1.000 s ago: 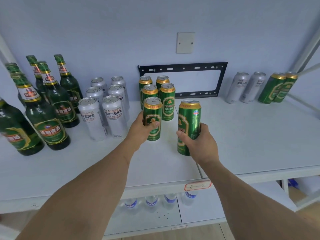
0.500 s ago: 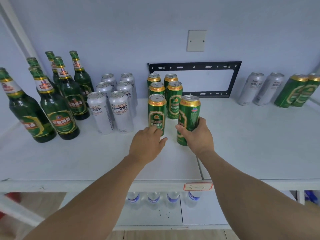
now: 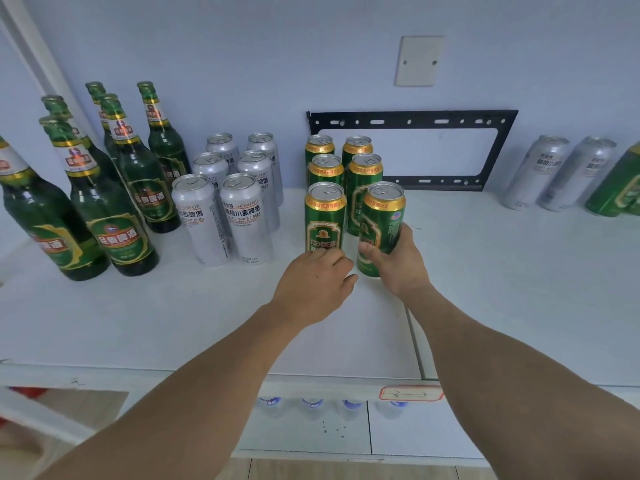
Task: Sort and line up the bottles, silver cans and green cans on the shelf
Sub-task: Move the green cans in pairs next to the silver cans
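My right hand (image 3: 401, 268) has its grip clamped round a green can (image 3: 381, 226), thumb across the front and fingers wrapped behind, the can standing upright on the white shelf (image 3: 519, 271) at the front right of the green group. My left hand (image 3: 313, 284) sits just in front of the neighbouring front green can (image 3: 325, 216), fingers loosely curled and holding nothing (whether the fingertips touch the can's base I cannot tell). Behind these two stand four more green cans (image 3: 363, 174) in two rows. To the left stand six silver cans (image 3: 221, 202) in pairs, then the green bottles (image 3: 114, 209) at the far left. Well apart on the right, two silver cans (image 3: 561, 171) and a green can (image 3: 620, 188) stand near the wall. A black metal bracket (image 3: 415, 119) leans against the wall.
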